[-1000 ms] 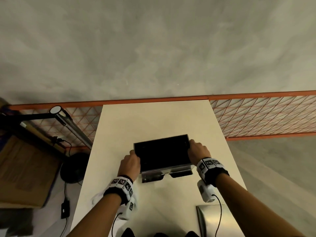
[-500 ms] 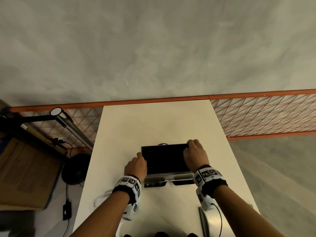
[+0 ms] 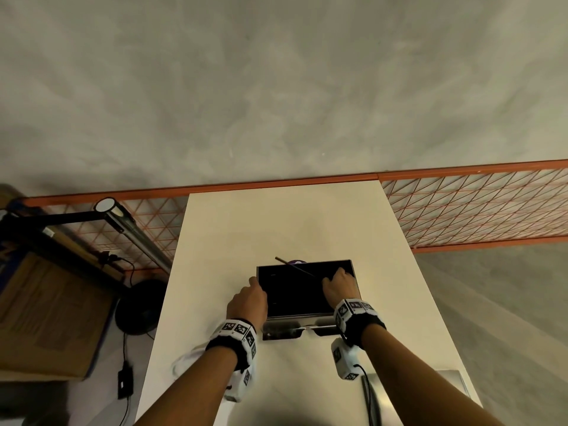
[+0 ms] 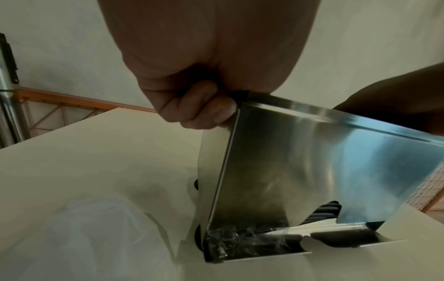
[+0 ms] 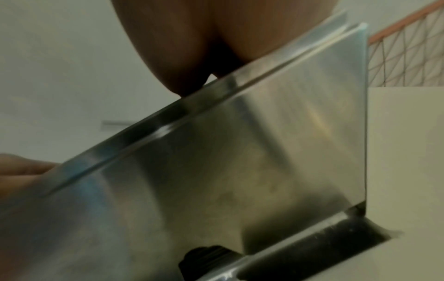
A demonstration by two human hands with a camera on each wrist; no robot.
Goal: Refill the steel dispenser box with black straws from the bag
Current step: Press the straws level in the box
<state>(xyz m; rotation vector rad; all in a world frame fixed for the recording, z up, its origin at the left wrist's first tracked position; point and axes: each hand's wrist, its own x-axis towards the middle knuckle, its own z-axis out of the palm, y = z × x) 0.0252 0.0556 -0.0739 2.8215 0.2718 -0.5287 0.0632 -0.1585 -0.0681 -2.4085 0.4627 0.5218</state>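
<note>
The steel dispenser box (image 3: pixel 295 329) stands on the white table, its open top dark with black straws (image 3: pixel 292 290). One loose straw (image 3: pixel 295 267) lies slanted across the far left rim and juts past it. My left hand (image 3: pixel 249 299) holds the box's top left corner, fingers (image 4: pixel 204 108) curled against the steel side (image 4: pixel 300 161). My right hand (image 3: pixel 338 284) reaches over the top right of the opening; its fingers dip inside and are hidden, with only the palm (image 5: pixel 216 38) above the rim (image 5: pixel 240 161). More straws (image 4: pixel 321 211) show in the bottom slot.
A crumpled clear plastic bag (image 3: pixel 187 361) lies by my left wrist. A flat steel lid (image 3: pixel 415 395) rests at the table's near right corner. Something purple (image 3: pixel 298 261) peeks out behind the box. An orange mesh fence (image 3: pixel 476 207) runs behind the table, and cardboard boxes (image 3: pixel 46 318) sit to the left.
My right hand left the box's right side and moved over its open top. A single straw now sticks out across the far rim. My left hand stays at the left corner.
</note>
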